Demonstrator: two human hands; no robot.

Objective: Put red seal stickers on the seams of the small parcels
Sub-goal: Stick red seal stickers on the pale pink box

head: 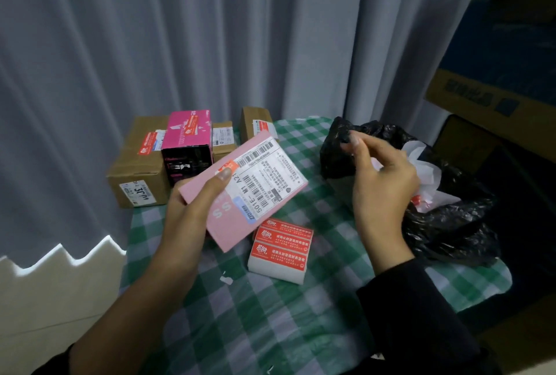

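Found pink parcel (240, 191) held tilted above the green checked cloth (270, 314), label side up. Noted red seal sticker (229, 166) at its upper edge beside the shipping label, touched by the thumb tip of the left hand (192, 203), which grips the parcel's edge. Observed right hand (382, 182) raised apart from the parcel, fingertips drawn together at the rim of the black bag (451, 224); cannot tell whether holding anything. Logged stack of red sticker sheets (279, 249) on the cloth just below the parcel; stickered cartons (135, 170) at rear, against grey curtain (180, 43).
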